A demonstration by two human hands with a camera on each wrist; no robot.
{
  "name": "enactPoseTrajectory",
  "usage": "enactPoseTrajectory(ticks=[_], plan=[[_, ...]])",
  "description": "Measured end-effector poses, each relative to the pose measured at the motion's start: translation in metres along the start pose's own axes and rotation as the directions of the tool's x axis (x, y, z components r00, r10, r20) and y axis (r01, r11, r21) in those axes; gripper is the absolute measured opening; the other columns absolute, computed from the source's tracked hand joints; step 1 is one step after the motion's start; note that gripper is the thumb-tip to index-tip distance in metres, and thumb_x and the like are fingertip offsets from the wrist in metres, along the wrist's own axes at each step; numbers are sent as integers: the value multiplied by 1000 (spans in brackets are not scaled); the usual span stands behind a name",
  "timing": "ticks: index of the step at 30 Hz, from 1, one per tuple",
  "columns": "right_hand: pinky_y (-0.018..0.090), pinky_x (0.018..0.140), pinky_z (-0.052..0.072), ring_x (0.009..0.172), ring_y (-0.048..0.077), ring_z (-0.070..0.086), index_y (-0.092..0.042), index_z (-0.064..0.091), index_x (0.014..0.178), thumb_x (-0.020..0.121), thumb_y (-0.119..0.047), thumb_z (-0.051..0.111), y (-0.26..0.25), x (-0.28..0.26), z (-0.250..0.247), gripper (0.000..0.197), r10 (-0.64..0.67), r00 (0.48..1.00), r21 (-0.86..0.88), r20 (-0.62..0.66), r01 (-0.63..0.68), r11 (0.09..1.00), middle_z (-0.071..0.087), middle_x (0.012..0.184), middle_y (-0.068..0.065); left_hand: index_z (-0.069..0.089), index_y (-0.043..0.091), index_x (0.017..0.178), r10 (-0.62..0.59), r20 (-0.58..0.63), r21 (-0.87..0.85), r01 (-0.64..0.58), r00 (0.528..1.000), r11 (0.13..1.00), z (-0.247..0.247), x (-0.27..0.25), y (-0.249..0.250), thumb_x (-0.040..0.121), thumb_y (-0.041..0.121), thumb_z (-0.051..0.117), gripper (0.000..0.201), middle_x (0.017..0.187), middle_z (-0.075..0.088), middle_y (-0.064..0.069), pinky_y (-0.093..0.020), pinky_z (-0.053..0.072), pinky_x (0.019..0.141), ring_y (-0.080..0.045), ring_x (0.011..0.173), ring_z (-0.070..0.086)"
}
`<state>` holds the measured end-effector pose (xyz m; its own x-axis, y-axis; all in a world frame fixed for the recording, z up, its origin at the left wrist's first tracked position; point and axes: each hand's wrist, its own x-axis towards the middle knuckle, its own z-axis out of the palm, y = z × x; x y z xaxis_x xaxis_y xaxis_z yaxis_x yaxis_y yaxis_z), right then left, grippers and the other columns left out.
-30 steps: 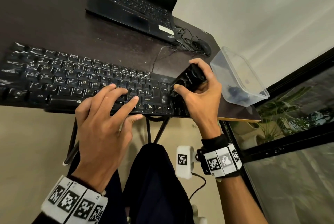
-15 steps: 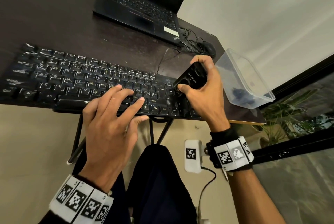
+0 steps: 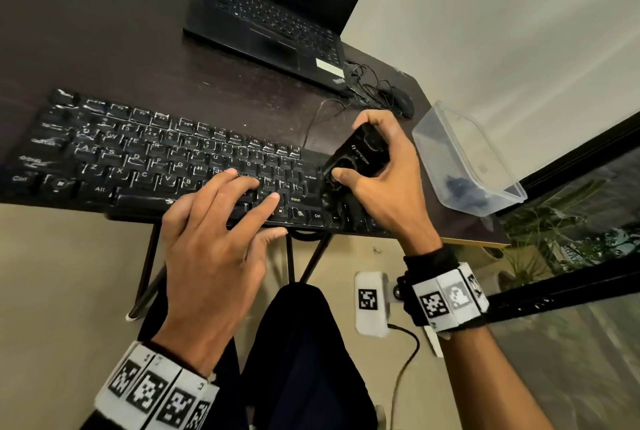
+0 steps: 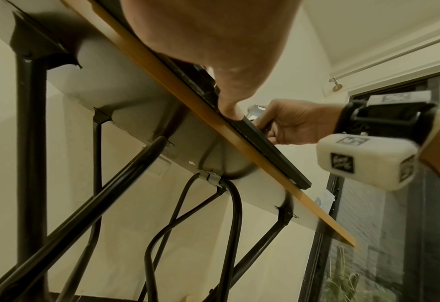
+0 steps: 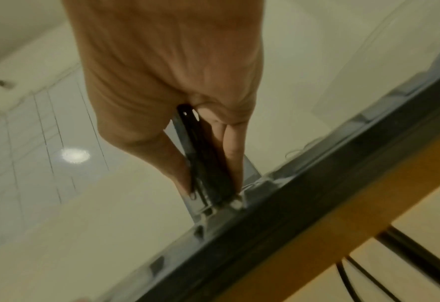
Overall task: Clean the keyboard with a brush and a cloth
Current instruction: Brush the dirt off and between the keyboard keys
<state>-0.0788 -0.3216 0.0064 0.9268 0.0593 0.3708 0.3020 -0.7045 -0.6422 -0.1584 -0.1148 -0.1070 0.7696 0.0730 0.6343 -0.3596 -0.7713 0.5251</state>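
A black keyboard (image 3: 138, 159) lies along the near edge of a dark table (image 3: 104, 48). My left hand (image 3: 249, 197) rests on its lower right keys with straight, spread fingers, and the thumb touches the front edge (image 4: 229, 110). My right hand (image 3: 381, 180) grips a flat black brush (image 3: 356, 152), thumb on one face and fingers on the other. The brush tip points down onto the keyboard's right end. In the right wrist view the brush (image 5: 203, 163) stands between thumb and fingers, its tip on the keyboard (image 5: 291, 214). No cloth is clearly visible.
A clear plastic container (image 3: 467, 152) with something dark inside stands at the table's right end, just beyond my right hand. Behind the keyboard are an open black laptop (image 3: 270, 20) and a mouse (image 3: 403, 102) with a tangled cable. A glass door lies to the right.
The head view has shifted slightly. The brush stays at the keyboard's right end with only small movement, and my left hand keeps its place on the keys.
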Motion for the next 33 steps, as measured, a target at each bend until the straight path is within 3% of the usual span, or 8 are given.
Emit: enactPoseTrajectory(ticks=[4, 9, 13, 18, 21, 25, 30, 33], plan=[[17, 78, 57, 89, -8, 66, -22, 56, 118, 76, 3, 85, -1, 3, 4, 57, -12, 999, -6, -45, 12, 1000, 60, 94, -36, 77, 22, 123, -11, 13, 4, 11, 1000, 1000, 0, 0, 0, 94, 32, 72, 31, 138, 67, -3, -39, 24, 110, -26, 140, 56], [26, 80, 62, 89, -3, 66, -25, 56, 116, 76, 3, 86, -4, 5, 4, 57, -19, 998, 3, 66, 19, 1000, 61, 95, -30, 77, 22, 123, -3, 19, 13, 3, 1000, 1000, 0, -1, -1, 94, 31, 71, 31, 138, 67, -4, -39, 24, 111, -27, 140, 55], [20, 80, 59, 92, -6, 66, -22, 57, 119, 76, 1, 86, -8, 11, 9, 57, -38, 999, -17, 6, 38, 999, 64, 101, -22, 77, 23, 123, -17, 30, 25, 16, 999, 1000, -1, 0, 0, 92, 31, 72, 32, 139, 67, -3, -40, 26, 109, -25, 140, 55], [48, 87, 65, 101, 17, 70, -25, 58, 117, 74, -2, 85, -8, 17, -2, 56, 14, 990, -1, 142, -14, 1000, 65, 103, -15, 76, 24, 124, -22, 44, 27, 21, 999, 999, -2, 0, 1, 94, 32, 70, 32, 140, 66, -1, -38, 23, 111, -24, 142, 53], [45, 84, 64, 98, 6, 67, -27, 57, 117, 75, -3, 84, -9, 23, 3, 55, 13, 999, -64, 43, -10, 998, 65, 103, -18, 77, 24, 124, -27, 48, 27, 25, 999, 999, -3, 0, 2, 93, 34, 71, 33, 139, 66, -1, -40, 25, 109, -24, 141, 54], [44, 86, 62, 94, 7, 67, -23, 58, 115, 72, -3, 85, -10, 28, 6, 54, -31, 991, -63, 130, 39, 997, 62, 99, -22, 77, 23, 124, -15, 46, 38, 14, 999, 999, -3, 1, 2, 93, 33, 70, 33, 139, 66, -2, -42, 28, 108, -25, 140, 55], [42, 87, 63, 95, 4, 69, -27, 58, 116, 74, -3, 84, -7, 31, 10, 55, 9, 1000, -59, 9, -9, 998, 66, 97, -20, 77, 22, 122, -12, 24, 42, 11, 1000, 999, -3, 0, 2, 93, 31, 72, 31, 138, 67, -3, -42, 28, 108, -26, 139, 56], [48, 89, 63, 99, 11, 70, -25, 58, 113, 72, -2, 84, -11, 35, 13, 53, -3, 996, 0, 89, 3, 1000, 65, 101, -19, 77, 21, 122, -4, 11, 42, 4, 1000, 999, -1, 0, 1, 95, 26, 76, 28, 137, 68, -4, -44, 30, 107, -28, 138, 58]])
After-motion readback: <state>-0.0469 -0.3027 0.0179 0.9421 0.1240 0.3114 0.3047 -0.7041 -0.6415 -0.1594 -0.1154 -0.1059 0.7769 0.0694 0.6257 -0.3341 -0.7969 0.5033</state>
